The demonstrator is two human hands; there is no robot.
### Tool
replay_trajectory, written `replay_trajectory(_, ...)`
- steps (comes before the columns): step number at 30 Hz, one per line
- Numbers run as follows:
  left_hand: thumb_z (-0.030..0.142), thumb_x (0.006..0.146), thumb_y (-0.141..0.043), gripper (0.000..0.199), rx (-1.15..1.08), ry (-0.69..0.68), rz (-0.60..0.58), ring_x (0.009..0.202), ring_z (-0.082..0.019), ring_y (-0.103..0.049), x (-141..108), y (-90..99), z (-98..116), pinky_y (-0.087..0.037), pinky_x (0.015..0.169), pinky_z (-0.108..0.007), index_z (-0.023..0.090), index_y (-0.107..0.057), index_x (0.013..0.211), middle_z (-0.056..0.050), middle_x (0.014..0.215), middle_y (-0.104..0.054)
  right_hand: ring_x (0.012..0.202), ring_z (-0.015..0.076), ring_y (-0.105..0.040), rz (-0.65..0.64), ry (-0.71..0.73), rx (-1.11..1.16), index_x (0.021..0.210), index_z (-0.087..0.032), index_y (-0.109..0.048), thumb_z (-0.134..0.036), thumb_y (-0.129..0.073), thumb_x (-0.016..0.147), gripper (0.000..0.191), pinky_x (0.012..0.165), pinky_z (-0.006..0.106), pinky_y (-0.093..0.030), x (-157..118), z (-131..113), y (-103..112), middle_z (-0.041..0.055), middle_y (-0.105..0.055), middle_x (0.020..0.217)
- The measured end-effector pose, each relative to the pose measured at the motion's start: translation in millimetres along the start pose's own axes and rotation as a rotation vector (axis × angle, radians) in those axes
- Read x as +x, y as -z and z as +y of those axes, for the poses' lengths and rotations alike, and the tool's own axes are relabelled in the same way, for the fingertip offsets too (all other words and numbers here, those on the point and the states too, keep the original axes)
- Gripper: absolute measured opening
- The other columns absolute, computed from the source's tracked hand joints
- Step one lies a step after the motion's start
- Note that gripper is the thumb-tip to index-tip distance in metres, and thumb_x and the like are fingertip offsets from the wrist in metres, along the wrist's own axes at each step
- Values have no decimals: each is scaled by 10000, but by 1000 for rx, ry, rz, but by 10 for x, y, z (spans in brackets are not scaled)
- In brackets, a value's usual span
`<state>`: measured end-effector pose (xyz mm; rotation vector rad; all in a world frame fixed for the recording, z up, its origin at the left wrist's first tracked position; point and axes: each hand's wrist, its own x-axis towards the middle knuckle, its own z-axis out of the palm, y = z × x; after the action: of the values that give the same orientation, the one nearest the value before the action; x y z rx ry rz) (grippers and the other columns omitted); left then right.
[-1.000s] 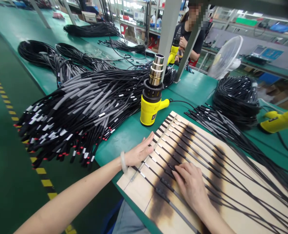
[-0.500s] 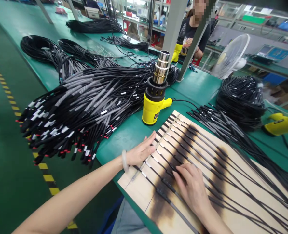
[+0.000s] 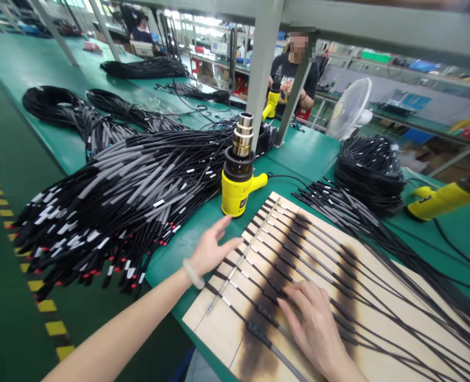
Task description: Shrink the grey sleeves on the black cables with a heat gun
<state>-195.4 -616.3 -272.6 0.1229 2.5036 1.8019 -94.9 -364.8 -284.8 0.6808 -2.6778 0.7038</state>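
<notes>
A pale wooden board [image 3: 214,313] with two scorched dark bands carries several black cables with grey sleeves, laid side by side. White labels show on the cables near a thin bar [image 3: 235,270] that crosses them by the board's left edge. My left hand [image 3: 213,246] is lifted by that edge, thumb and fingers apart, holding nothing. Over the middle of the board, my right hand [image 3: 314,318] pinches a cable [image 3: 264,285] at the nearer dark band; the fingertips partly hide it. Behind my left hand a yellow heat gun [image 3: 237,191] stands nozzle up.
A big bundle of black and grey cables [image 3: 119,185] hangs over the left table edge. More cables [image 3: 334,204] and a coil [image 3: 370,175] lie at right, near another yellow heat gun [image 3: 442,201]. A co-worker [image 3: 294,74] is across the table, beyond metal posts [image 3: 262,74].
My left hand has come off the cable ends at the board's edge and moved toward the standing heat gun, its fingers spreading. My right hand stays at the same cable. The view has tilted up.
</notes>
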Motion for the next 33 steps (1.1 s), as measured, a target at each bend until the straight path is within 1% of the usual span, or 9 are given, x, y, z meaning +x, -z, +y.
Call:
replay_trajectory(2,502,652,-677,794,40,11,258,1244,-278,-418,186,82,46,-377,1011,-444,145,-368,1291,-168,1356,-418,766,180,-483,14,-12,2,975,-183,-525,-149,-495,867,118,666,330,-331,-41,59,65,38,-525,838)
replay_trajectory(4,451,582,-743,845,121,-32,369,1240,-282,-416,415,152,93,-386,994,-443,160,-359,1277,-167,1352,-412,749,173,-490,33,-15,-5,968,-189,-525,-152,-477,876,110,661,325,-341,-81,116,112,31,-527,825)
replay_trajectory(7,402,515,-788,895,192,-136,321,1197,-270,-458,743,177,164,-378,997,-429,172,-352,1262,-131,1298,-477,739,170,-511,79,-10,-27,946,-193,-529,-162,-454,885,101,651,320,-370,-120,175,165,31,-538,817)
replay_trajectory(10,395,544,-766,780,201,-177,295,1079,-256,-544,948,126,247,-422,949,-421,170,-396,1193,-78,1179,-574,702,163,-532,133,5,-41,902,-198,-533,-170,-428,895,109,611,301,-402,-148,233,243,27,-545,777)
replay_trajectory(15,396,554,-753,716,259,-187,328,1059,-282,-554,1046,93,466,-434,913,-460,225,-405,1155,8,1083,-609,695,147,-576,211,25,-51,913,-211,-543,-214,-471,888,77,607,263,-475,-290,487,420,26,-574,777)
replay_trajectory(19,435,584,-728,670,322,-284,298,1051,-284,-547,1085,133,788,-439,899,-453,252,-404,1141,48,1021,-608,696,139,-593,261,-75,14,884,-216,-570,-251,-510,876,70,617,232,-502,-417,721,594,26,-598,780)
replay_trajectory(25,387,720,-626,556,550,-707,223,1106,-240,-497,1128,135,1370,-381,988,-393,198,-409,1197,-22,1196,-524,695,167,-608,335,-339,180,841,-211,-645,-388,-547,832,202,634,253,-508,-410,960,1004,49,-647,804)
replay_trajectory(30,339,777,-571,496,747,-947,131,1262,-238,-370,1087,118,1770,-143,1116,-451,104,-429,1190,-103,1262,-500,796,235,-635,376,-656,444,903,-177,-677,-559,-631,700,435,748,338,-523,-317,1039,1375,99,-678,894)
replay_trajectory(33,314,839,-495,395,838,-1165,125,1297,-228,-335,1070,87,1965,-76,1120,-495,107,-461,1172,-121,1281,-506,862,264,-635,333,-664,662,964,-141,-642,-566,-676,658,525,827,400,-509,-143,919,1635,130,-674,915)
